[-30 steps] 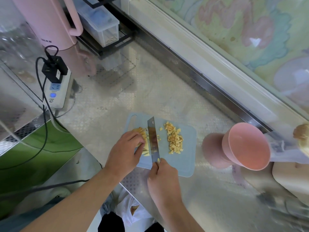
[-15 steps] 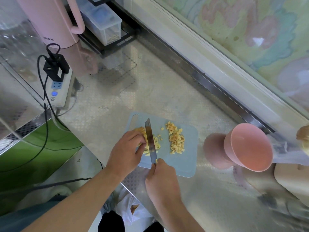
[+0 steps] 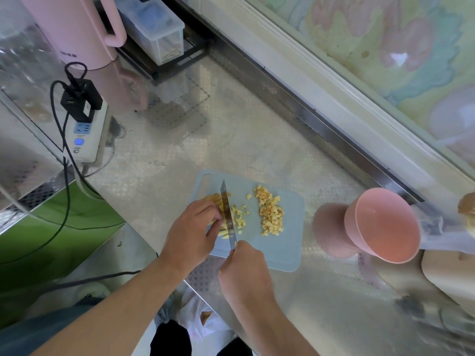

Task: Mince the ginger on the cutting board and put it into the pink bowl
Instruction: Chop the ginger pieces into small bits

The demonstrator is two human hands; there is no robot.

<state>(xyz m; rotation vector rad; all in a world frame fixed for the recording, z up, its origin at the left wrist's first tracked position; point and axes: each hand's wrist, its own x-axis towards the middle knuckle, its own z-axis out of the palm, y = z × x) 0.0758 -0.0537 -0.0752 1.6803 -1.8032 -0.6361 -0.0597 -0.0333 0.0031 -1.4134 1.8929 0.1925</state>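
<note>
On the pale blue cutting board (image 3: 280, 250), near the front edge of the metal counter (image 3: 180, 155), the person is mincing ginger. The left hand (image 3: 191, 232) is curling its fingers over the uncut ginger strips (image 3: 214, 199) at the board's left side, pinning them down. The right hand (image 3: 244, 271) is gripping the handle of the knife (image 3: 228, 211), with the blade standing edge-down just beside the left fingertips and cutting across the strips. A small scatter of fresh dice (image 3: 240, 218) is lying right of the blade, and a larger heap of diced ginger (image 3: 270, 214) is sitting further right on the board. The pink bowl (image 3: 383, 227) is standing well apart to the right, off the board, and looks empty. Chopping appears partly done; the next move seems to call for sliding the left fingers back along the strips and bringing the blade down again, keeping it clear of the knuckles.
</note>
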